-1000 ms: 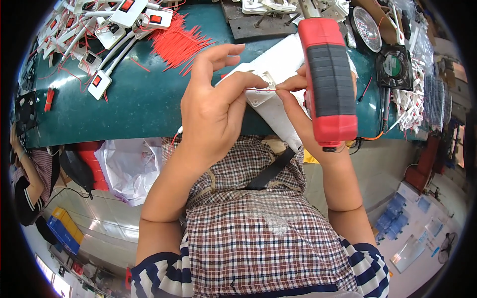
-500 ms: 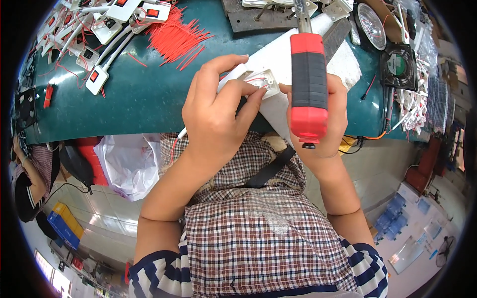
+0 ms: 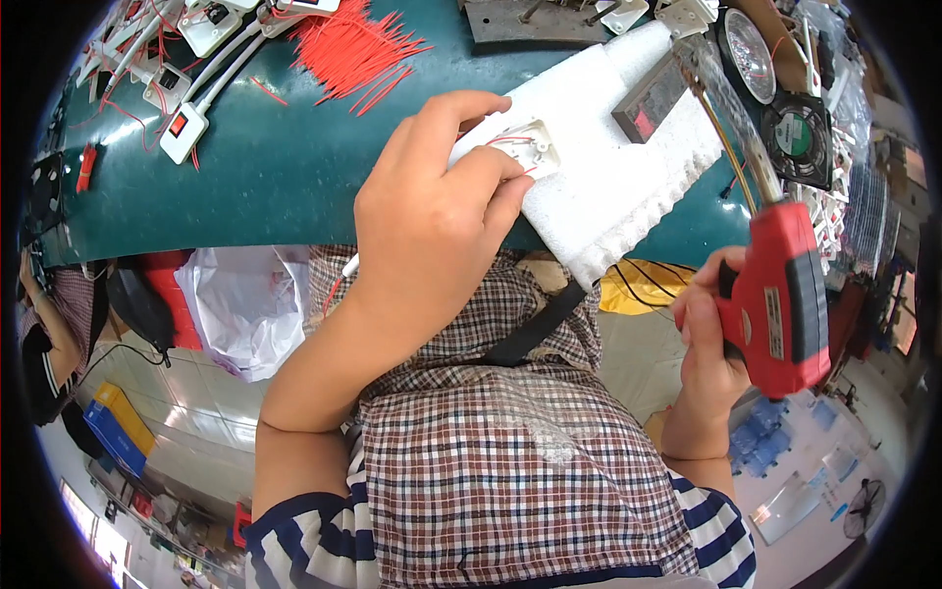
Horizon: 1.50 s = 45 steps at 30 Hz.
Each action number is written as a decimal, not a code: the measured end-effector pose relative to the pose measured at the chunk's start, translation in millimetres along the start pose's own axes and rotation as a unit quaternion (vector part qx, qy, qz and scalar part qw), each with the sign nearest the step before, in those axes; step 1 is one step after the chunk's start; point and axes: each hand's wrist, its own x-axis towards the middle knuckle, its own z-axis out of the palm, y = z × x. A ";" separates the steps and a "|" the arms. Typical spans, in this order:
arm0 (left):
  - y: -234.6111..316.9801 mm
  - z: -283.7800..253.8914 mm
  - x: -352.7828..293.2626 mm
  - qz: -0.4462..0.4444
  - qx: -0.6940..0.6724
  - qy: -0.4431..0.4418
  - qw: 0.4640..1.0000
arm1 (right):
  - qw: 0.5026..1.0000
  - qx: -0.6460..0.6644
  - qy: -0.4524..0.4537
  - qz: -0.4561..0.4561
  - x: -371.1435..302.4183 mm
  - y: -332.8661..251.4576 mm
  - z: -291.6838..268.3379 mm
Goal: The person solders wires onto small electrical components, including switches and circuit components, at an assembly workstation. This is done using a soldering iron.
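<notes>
My left hand (image 3: 432,211) pinches a small white plastic switch housing (image 3: 518,147) with thin red wires, holding it down on a white foam block (image 3: 618,177) at the near edge of the green bench (image 3: 255,167). My right hand (image 3: 711,344) grips a red pistol-shaped soldering gun (image 3: 780,290) off to the right, below the bench edge, its long metal tip pointing up toward the foam block's far end. The tool is well apart from the housing.
A heap of cut red wires (image 3: 348,44) and several white switch units with cables (image 3: 186,123) lie at the back left. A black fan (image 3: 800,123), a round lens (image 3: 748,54) and a metal plate (image 3: 549,20) sit behind. A white bag (image 3: 240,304) hangs under the bench.
My right hand has pulled the soldering gun away from the switch housing, out to the right and down below the bench edge. My left hand stays on the housing.
</notes>
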 end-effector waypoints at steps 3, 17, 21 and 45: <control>-1.0 1.8 -1.2 -0.018 -0.024 0.005 1.000 | 0.999 0.041 0.019 0.023 -16.7 7.1 -12.8; -7.1 23.3 -8.5 0.009 -0.023 0.094 0.995 | 0.981 -0.137 -0.134 -0.002 -10.0 -1.1 -33.4; -9.7 27.5 -8.1 0.033 -0.014 0.131 0.991 | 0.981 -0.143 -0.127 -0.027 -6.0 -1.3 -31.5; -3.0 23.9 -11.0 0.020 -0.027 0.109 0.993 | 0.947 -0.240 -0.187 -0.100 25.3 -37.9 -25.5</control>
